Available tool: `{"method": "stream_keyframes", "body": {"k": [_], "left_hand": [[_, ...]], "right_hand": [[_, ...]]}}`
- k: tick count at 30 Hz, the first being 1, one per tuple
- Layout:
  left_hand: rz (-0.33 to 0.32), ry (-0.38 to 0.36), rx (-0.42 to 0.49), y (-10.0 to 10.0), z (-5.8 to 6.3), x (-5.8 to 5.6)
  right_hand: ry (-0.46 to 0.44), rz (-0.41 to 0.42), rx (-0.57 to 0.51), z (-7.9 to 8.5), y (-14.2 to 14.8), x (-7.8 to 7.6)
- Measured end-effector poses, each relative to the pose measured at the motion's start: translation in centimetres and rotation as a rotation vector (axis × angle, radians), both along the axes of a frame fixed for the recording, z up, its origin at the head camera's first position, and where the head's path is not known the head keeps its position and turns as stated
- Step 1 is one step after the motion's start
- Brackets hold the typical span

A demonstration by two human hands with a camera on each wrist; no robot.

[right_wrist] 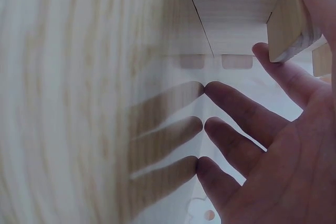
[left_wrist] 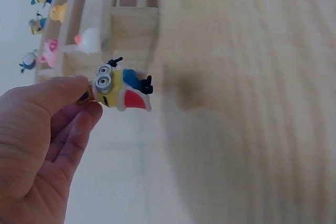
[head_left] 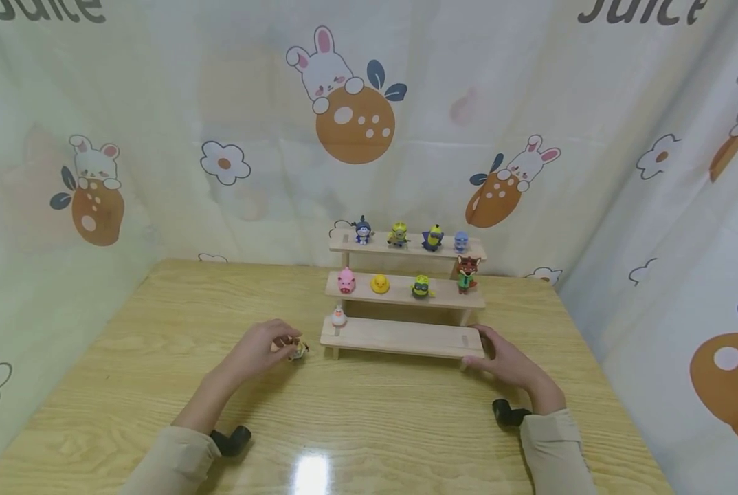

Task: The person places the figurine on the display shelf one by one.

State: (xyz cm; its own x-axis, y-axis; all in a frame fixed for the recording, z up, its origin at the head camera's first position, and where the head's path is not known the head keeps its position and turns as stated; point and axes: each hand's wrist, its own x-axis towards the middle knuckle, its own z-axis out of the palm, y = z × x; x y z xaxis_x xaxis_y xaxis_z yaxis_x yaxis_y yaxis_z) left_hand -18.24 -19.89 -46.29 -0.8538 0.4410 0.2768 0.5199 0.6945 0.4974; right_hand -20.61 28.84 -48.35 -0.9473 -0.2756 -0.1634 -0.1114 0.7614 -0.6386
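Thumb and fingertips of my left hand (head_left: 259, 352) pinch a small minion figurine (left_wrist: 116, 88) by its head end. It has goggle eyes, blue overalls and a red-and-white cape, and lies sideways in the left wrist view. That hand is over the table, just left of the three-tier wooden shelf (head_left: 400, 337). My right hand (head_left: 506, 361) grips the right end of the lowest tier, thumb at the front corner and index finger behind. In the right wrist view the other fingers (right_wrist: 231, 145) stretch down to the tabletop.
A white bird figurine (head_left: 339, 317) stands at the lowest tier's left end. The middle tier carries a pink pig (head_left: 346, 281), yellow duck (head_left: 379, 283), minion (head_left: 421, 287) and fox (head_left: 466, 275). Several figurines line the top tier (head_left: 418, 253). A printed curtain (head_left: 270, 206) hangs behind.
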Motion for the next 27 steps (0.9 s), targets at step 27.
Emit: {"method": "stream_keyframes", "body": {"k": [27], "left_hand": [[-0.064,0.165,-0.050,10.2,4.9,-2.9]], "right_hand": [[0.012,0.009,-0.007,0.1,0.0,0.0]]}}
